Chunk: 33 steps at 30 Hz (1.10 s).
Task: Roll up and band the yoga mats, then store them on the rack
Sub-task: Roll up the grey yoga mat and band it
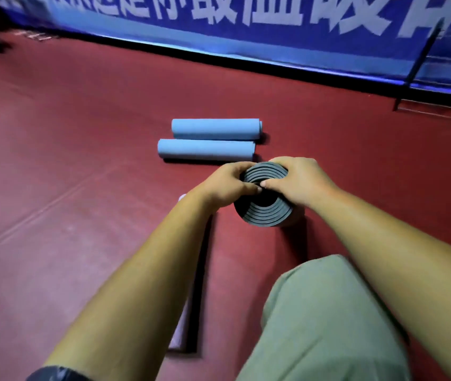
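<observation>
A rolled yoga mat (264,213) stands on end on the red floor, its grey and black spiral end facing up at me. My left hand (228,182) grips its top rim from the left, fingers curled over the edge. My right hand (298,180) grips the rim from the right, thumb meeting the left thumb across the spiral. I cannot make out any band in the blur. Two rolled light blue mats (206,149) (216,129) lie side by side on the floor just beyond.
A pale rolled mat (183,323) with a dark edge lies on the floor under my left forearm. A blue banner (274,28) with white characters runs along the far edge, a dark metal stand (418,64) at its right. My knee in green trousers (326,320) is at the bottom right.
</observation>
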Tool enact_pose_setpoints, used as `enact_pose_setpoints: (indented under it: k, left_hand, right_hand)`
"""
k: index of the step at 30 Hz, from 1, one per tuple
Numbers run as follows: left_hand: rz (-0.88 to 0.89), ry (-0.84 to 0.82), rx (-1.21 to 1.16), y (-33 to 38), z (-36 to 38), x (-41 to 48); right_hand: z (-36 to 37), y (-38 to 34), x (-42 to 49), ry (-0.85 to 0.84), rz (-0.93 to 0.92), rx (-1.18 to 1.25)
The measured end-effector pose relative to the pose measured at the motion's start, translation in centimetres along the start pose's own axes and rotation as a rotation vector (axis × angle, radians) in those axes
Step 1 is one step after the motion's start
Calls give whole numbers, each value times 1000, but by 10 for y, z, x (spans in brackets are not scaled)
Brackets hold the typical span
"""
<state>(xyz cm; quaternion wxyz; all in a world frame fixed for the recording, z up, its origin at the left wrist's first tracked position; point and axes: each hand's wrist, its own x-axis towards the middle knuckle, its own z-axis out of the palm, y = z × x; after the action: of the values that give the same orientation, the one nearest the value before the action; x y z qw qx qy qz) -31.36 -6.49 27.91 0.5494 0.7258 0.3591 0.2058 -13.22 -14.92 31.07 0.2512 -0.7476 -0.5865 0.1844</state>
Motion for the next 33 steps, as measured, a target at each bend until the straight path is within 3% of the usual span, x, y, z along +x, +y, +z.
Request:
enact_pose_setpoints:
  k: [6,17,22,25,27,29,31,33]
  left_hand:
    - [-118,95,-386,-99,-50,-80]
    - [-302,273,-631,-228,-74,-199]
    - [-494,263,-712,-295,-53,-260]
    - [-719,264,-743,-338,-33,-304]
    - [-929,304,-577,-374,-16,-336]
    - [-1118,280,-215,-404,0,-366]
    - [-1235,128,99,-430,18,-393]
    - [-1329,-152,171,-432,35,-410]
  right_hand:
    - [96,-68,3,-213,-21,-107]
    - [241,-152,-49,-372,-77,-467]
    - [305,-137,-100,-487,-205,-621]
    - [332,-125,-123,-559,-369,-756]
    - [341,-120,-131,-596,-465,-816]
    - [347,-116,-137,-615,-519,-843]
    - [352,-113,-141,-631,-563,-867]
    - [355,-110,-145,-652,-610,-892]
